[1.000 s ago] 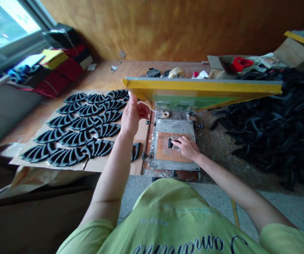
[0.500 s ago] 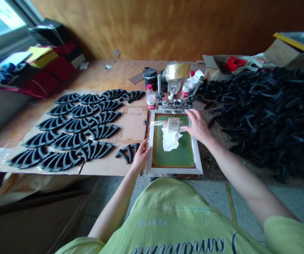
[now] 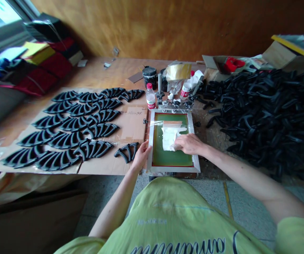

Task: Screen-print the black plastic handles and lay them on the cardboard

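A screen printing frame (image 3: 195, 155) with pale metal sides and green mesh lies before me. My left hand (image 3: 142, 152) is closed at its left edge, thumb near the rim. White ink (image 3: 168, 138) lies in an uneven patch on the mesh, with a wooden-edged bar (image 3: 172, 124) at its far side. My right hand (image 3: 190, 144) is above the mesh, its fingers drawn together at the right side of the white patch. What those fingers hold, if anything, is hidden. A black ribbed plastic part (image 3: 126, 152) lies left of my left hand.
Rows of black ribbed parts (image 3: 69, 141) cover cardboard (image 3: 133, 125) at left. A big heap of black pieces (image 3: 268, 116) fills the right side. Behind the frame stand knobbed clamps (image 3: 176, 103), a bottle (image 3: 150, 97), a dark tub (image 3: 149, 77) and tape (image 3: 178, 71).
My right hand has moved from the frame's far right corner toward me, onto the white patch, its fingers closing. The pale block on the mesh no longer shows. My left hand has stayed at the edge.
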Demonstrator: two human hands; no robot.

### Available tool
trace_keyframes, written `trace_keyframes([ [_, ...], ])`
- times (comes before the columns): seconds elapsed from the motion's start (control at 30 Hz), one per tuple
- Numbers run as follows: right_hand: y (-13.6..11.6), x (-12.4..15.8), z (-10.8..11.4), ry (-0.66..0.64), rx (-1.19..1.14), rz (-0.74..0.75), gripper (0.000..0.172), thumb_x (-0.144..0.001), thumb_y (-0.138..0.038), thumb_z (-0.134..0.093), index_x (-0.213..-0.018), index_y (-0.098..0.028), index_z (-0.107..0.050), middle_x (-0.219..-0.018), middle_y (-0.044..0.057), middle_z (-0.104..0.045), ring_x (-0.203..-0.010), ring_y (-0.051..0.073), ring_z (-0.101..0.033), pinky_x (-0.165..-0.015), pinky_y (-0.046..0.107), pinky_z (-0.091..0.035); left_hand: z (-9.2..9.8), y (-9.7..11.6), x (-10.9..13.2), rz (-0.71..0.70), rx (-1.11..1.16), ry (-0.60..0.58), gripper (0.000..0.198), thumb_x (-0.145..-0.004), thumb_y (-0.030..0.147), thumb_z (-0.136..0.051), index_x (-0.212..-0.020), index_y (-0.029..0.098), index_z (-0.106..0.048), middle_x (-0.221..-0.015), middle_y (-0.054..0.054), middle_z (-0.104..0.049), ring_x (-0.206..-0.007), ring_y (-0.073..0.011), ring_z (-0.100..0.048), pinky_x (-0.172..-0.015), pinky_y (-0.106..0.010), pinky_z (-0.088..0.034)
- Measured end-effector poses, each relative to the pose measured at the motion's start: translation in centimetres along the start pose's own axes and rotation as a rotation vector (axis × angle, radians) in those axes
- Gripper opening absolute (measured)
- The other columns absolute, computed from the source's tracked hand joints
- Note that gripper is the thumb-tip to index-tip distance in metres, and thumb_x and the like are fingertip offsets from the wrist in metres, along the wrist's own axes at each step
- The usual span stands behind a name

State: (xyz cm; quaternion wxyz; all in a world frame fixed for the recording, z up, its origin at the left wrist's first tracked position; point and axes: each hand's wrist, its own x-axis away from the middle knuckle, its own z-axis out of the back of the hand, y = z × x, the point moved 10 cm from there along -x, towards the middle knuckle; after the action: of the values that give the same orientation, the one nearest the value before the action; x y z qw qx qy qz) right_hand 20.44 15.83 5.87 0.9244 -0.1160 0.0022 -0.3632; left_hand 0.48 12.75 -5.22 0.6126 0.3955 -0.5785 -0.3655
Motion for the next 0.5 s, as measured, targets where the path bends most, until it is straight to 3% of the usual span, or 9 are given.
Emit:
trace_keyframes([
  [0.13,0.5,0.2,-0.4,0.155,-0.026,-0.076,0.03,-0.086,-0.006,-0.052,-0.103,-0.019,-0.072,-0.107,0.008,-0.073,-0.095,0.02,-0.065,-0.076,0.029,-0.048,-0.1,0.1,0.3,0.014,0.054,-0.006,0.072,-0.077,0.049,-0.072,-0.137,0.014,-0.055,-0.087,-0.005,-0.071,-0.067,-0.0135,-0.061,-0.057,-0.021,-0.045],
  [0.27,-0.4,1.2,-1.6,0.133,-0.09,-0.011,0.03,-0.088,-0.009,-0.054,-0.107,-0.023,-0.073,-0.107,0.005,-0.074,-0.091,0.018,-0.067,-0.077,0.029,-0.049,-0.1,-0.1,0.4,0.027,0.074,-0.008,0.073,-0.077,0.05,-0.072,-0.138,0.015,-0.054,-0.085,-0.004,-0.07,-0.067,-0.0135,-0.061,-0.057,-0.021,-0.046],
  [0.37,1.3,-0.4,0.8,0.191,-0.117,-0.123,0.024,-0.09,-0.022,-0.062,-0.112,-0.027,-0.072,-0.104,0.002,-0.075,-0.093,0.02,-0.068,-0.079,0.03,-0.05,0.1,0.5,0.5,0.022,0.047,-0.017,0.075,-0.078,0.05,-0.072,-0.141,0.015,-0.052,-0.08,-0.002,-0.068,-0.06,-0.0114,-0.057,-0.051,-0.019,-0.041],
  [0.5,5.7,-3.4,6.6,0.357,-0.162,-0.279,0.055,-0.088,-0.032,-0.069,-0.141,-0.033,-0.055,-0.123,0.002,-0.07,-0.1,0.021,-0.067,-0.085,0.033,-0.052,0.6,3.9,1.4,-0.038,-0.011,-0.038,0.074,-0.079,0.051,-0.072,-0.142,0.019,-0.052,-0.064,0.004,-0.06,-0.048,-0.008,-0.046,-0.045,-0.017,-0.033],
])
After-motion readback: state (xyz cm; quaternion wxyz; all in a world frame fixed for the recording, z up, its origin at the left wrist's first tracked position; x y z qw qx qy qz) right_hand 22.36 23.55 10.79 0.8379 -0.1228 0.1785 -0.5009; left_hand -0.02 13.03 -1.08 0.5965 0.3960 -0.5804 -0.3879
